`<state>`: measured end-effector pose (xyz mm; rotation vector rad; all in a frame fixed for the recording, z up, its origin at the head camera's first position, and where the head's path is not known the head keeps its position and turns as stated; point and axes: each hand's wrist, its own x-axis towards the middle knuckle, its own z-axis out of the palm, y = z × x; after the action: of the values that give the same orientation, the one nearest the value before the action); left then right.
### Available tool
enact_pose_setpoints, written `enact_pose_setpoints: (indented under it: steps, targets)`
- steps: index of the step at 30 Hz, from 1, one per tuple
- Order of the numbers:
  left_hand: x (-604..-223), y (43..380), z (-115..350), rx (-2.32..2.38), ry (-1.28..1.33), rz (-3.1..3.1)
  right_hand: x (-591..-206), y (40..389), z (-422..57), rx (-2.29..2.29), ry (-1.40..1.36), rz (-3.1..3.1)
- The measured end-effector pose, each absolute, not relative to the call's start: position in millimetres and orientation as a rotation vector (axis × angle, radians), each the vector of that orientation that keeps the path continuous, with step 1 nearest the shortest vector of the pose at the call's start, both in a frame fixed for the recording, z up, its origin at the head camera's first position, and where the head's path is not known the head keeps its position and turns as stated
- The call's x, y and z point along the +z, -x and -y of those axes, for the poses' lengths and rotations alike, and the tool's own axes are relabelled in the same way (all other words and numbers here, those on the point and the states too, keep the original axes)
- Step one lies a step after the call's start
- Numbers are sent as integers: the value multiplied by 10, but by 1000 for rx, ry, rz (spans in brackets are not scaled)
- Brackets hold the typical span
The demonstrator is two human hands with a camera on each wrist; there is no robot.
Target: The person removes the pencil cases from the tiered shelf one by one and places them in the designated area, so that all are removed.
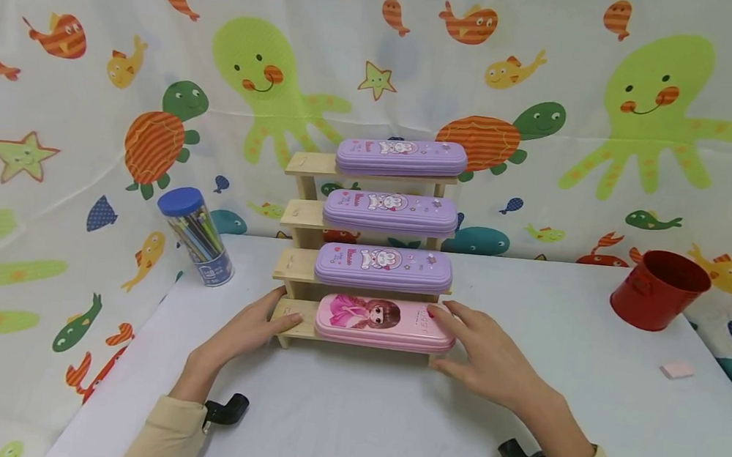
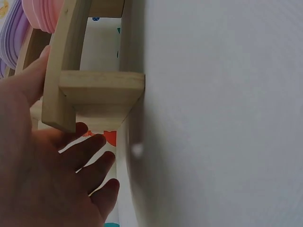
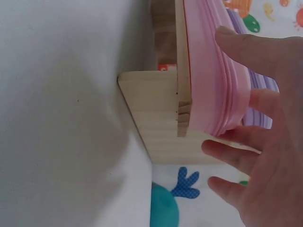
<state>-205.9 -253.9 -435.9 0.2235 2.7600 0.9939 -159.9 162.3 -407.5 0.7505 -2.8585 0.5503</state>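
A stepped wooden rack carries a case on each of its tiers. On the lowest tier lies a pink pencil case with a doll picture; the purple pencil cases above it show a cartoon rabbit. My left hand grips the left end of the lowest plank, thumb on top and the other fingers spread beside and below its end. My right hand holds the right end of the pink case, thumb at its front and index finger over its top. Its remaining fingers stand apart behind.
A clear tube of pencils with a blue lid stands left of the rack. Far right are a red bucket and a small pink block. A sea-animal curtain hangs behind the white table.
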Motion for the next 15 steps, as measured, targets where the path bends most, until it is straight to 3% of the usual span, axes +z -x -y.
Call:
enact_pose_setpoints:
  steps: [15]
  targets:
    - [-4374, 2067, 2566, 1147, -136, -2607, -4074, 1705, -1523, 957, -722, 2867]
